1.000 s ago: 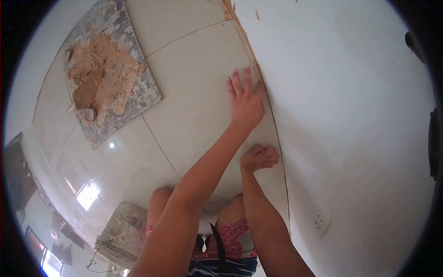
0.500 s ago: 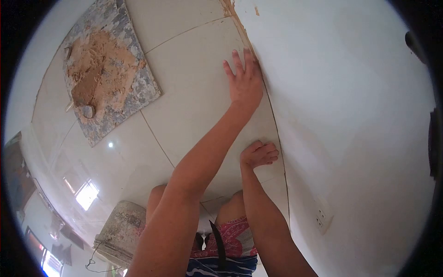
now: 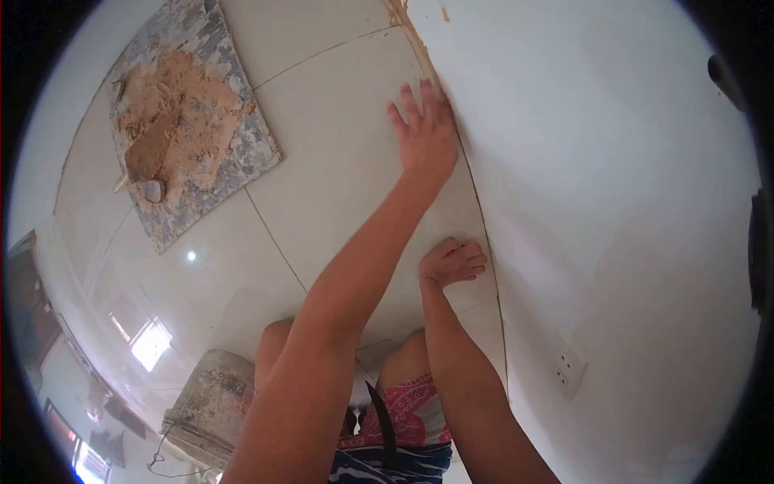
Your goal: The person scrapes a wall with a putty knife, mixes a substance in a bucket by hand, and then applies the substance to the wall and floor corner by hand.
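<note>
My left hand [image 3: 428, 139] lies palm down on the pale floor tiles, fingers spread and pointing away from me. Its outer fingers press along the joint [image 3: 440, 77] where the floor meets the white wall; brownish paste fills the far stretch of this joint. Closer to me, my right hand [image 3: 454, 262] rests on the tiles beside the wall, its fingers curled in. Nothing shows in either hand, though the right palm is hidden. To the left lies a mottled grey board [image 3: 262, 153] bearing a spread of tan-brown paste [image 3: 189, 121], with a paste-smeared trowel-like tool [image 3: 151, 191] in it.
A dirty bucket [image 3: 211, 395] with a wire handle stands at lower left, by my knee. The white wall [image 3: 613, 226] bounds the right side and carries a socket plate [image 3: 571, 363]. Light from a window reflects off the glossy floor at left.
My left hand has slid slightly farther away along the wall joint. My right hand has shifted a little, staying curled beside the wall. The board and bucket stay in place.
</note>
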Available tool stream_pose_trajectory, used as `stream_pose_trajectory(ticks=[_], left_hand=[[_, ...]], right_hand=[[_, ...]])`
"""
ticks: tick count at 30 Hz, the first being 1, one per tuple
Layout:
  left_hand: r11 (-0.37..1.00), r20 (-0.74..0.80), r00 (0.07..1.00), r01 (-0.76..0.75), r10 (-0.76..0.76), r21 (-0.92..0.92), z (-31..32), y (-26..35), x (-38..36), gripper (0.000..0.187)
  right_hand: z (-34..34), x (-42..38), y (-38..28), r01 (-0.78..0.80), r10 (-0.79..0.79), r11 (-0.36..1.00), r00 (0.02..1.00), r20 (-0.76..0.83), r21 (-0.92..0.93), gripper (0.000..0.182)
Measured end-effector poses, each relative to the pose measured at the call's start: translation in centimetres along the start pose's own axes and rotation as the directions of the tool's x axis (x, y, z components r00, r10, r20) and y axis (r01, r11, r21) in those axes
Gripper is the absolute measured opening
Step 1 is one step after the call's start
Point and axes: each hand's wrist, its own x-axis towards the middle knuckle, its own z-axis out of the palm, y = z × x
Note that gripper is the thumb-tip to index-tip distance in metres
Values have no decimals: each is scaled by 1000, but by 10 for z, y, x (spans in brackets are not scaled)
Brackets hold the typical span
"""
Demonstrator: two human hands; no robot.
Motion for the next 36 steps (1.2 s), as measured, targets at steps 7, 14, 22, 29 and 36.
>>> stream_pose_trajectory(ticks=[7, 14, 22, 29, 36], left_hand=[[982, 146, 989, 22, 5, -187, -25, 25, -60, 52], [825, 40, 972, 220, -234, -521, -127, -44, -114, 58], [872, 37, 901, 429, -433, -238, -153, -207, -155, 50], [966, -78, 965, 254, -250, 48, -152, -264, -71, 46], [977, -65, 988, 148, -139, 155, -132, -262, -25, 45]], right_hand=[[-1, 2, -2, -21, 22, 999, 1000, 17, -37, 26], [0, 1, 1, 5, -4, 997, 1000, 11, -73, 25], [-14, 5, 13, 243, -240, 970, 965, -102, 26, 18], [-14, -21, 31, 285, -278, 958, 950, -142, 30, 15], [-14, -21, 32, 262, -259, 965, 957, -129, 0, 13]])
